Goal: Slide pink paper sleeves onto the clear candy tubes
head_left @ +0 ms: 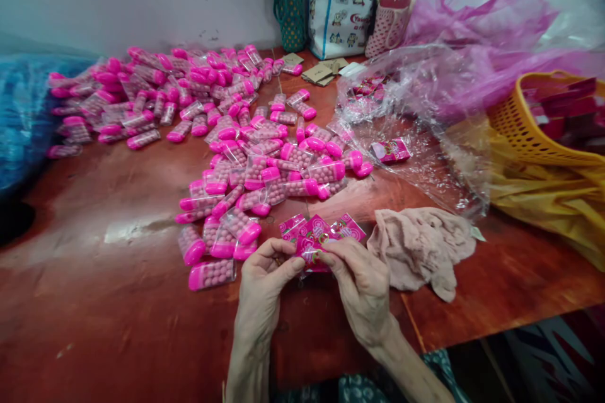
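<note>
In the left hand (265,272) and the right hand (362,274), each nearly closed in a thumb-and-finger pinch at opposite edges: a glossy pink printed packet (312,252). Held near the front of the tabletop (118,321), any contact with it hidden, just before packets of the same print (348,227), between pink-capped containers of small balls (212,275) on the left and a crumpled beige cloth (420,249) on the right. Looks light and thin, perhaps film-covered given the shine; likely to flex under the thumbs and slip on its slick face. Unlikely to break, but probably easy to crease. Best taken by the side edges, thumb on top and fingertip beneath, pressing lightly and sparing the printed middle. Cannot tell from here whether filled or flat.
</note>
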`<state>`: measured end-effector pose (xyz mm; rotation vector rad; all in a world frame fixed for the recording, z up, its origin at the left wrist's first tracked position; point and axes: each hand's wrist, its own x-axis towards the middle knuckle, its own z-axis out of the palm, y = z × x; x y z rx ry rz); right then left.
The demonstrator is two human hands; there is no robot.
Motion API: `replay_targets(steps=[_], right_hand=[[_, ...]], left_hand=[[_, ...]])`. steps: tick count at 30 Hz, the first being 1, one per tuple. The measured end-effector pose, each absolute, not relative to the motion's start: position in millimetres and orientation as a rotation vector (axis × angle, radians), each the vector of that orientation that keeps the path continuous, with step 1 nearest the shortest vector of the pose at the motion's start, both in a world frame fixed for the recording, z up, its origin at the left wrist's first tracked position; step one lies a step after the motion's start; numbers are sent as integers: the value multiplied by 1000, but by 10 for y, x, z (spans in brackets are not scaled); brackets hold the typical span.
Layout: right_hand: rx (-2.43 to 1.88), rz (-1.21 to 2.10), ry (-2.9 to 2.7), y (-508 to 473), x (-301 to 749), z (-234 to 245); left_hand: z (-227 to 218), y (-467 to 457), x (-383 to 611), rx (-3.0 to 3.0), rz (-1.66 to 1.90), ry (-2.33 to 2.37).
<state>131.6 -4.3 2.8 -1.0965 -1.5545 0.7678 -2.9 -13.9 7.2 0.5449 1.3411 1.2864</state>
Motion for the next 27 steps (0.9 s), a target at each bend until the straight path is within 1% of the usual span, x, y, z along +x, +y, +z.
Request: replay_targets(steps=[7,12,18,23,27], right_hand=[[-1063,806,-1541,-12,1372,43],[-1060,824,-1573,-13,1374,32],[-1077,875,-1563,-28,1322,52],[-1078,957,-1515,-48,1276,86],[-1075,1069,-1608,-51,1278,118]], left_hand=[[105,-140,-41,501,1298,1278],[61,-168,-45,655,1259,1274],[145,-188,36,867,1489,1303],[136,-183,110,746,1568,1260],[98,-162,78,478,1639,1286]])
